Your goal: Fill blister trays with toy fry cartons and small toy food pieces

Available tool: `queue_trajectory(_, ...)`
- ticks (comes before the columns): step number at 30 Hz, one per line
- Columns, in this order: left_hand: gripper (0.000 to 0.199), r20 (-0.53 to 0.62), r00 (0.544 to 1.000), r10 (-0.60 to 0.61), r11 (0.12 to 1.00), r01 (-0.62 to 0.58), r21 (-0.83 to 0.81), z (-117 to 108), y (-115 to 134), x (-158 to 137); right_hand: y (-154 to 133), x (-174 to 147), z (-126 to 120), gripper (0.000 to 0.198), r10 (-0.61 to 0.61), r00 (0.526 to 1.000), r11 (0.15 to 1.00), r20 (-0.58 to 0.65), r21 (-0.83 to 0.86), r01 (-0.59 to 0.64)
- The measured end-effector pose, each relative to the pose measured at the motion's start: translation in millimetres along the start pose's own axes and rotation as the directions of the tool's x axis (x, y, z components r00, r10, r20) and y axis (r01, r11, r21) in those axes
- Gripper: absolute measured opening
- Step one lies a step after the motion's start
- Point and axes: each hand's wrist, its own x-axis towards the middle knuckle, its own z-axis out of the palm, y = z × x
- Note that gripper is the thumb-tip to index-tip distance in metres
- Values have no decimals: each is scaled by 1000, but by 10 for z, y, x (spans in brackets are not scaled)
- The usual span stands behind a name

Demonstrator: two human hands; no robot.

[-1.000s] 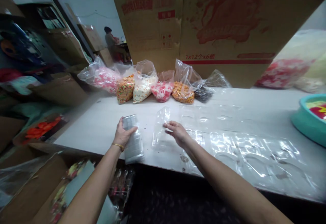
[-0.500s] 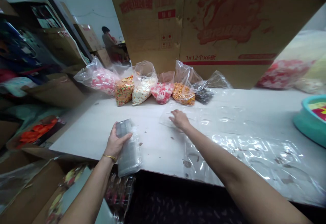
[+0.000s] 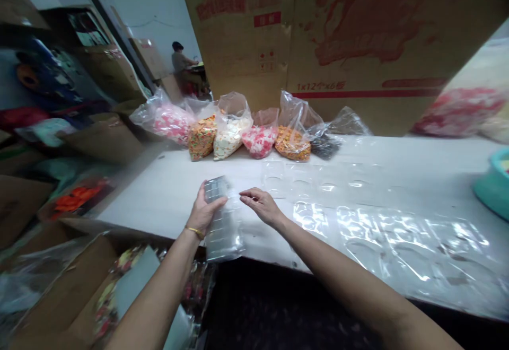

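Left hand [image 3: 203, 212] grips the stack of clear trays [image 3: 225, 230], thumb on top; right hand [image 3: 262, 207] nearly pinched, hold unclear: best separate singles by the edge

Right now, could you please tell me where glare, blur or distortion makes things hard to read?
Head view: white glare breaks up the clear trays at right and streaks the clear stack in the left hand; head view: blur smears the orange items at far left; head view: the large carton's sides splay outward, probably lens distortion.
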Motion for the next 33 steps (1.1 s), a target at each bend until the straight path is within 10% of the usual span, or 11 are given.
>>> queue_trajectory(5, 85, 99, 994, -42, 994, 52, -100, 153, -10, -85, -342, -127, 280, 22, 121, 990, 761, 70, 633, -137)
queue_trajectory(15, 85, 153, 988, -34, 996, 47, -76, 180, -98, -234, -380, -374, 344, 17, 287, 953, 590, 95, 767, -254)
queue_trajectory(22, 92, -20, 992, 128, 958, -118, 261, -123, -230, -37, -246, -605, 324, 14, 455, 880, 715, -141, 646, -266)
queue_trajectory(28, 93, -120, 981, 153, 910, -93, 404, -497, -305, 64, 80, -749, -200, 12, 649, 760, 613, 38, 566, -552)
queue_trajectory(33, 93, -106, 985, 139, 931, -93, 353, -436, -299, -34, 172, -830, -511, 21, 415, 882, 845, -223, -264, -465)
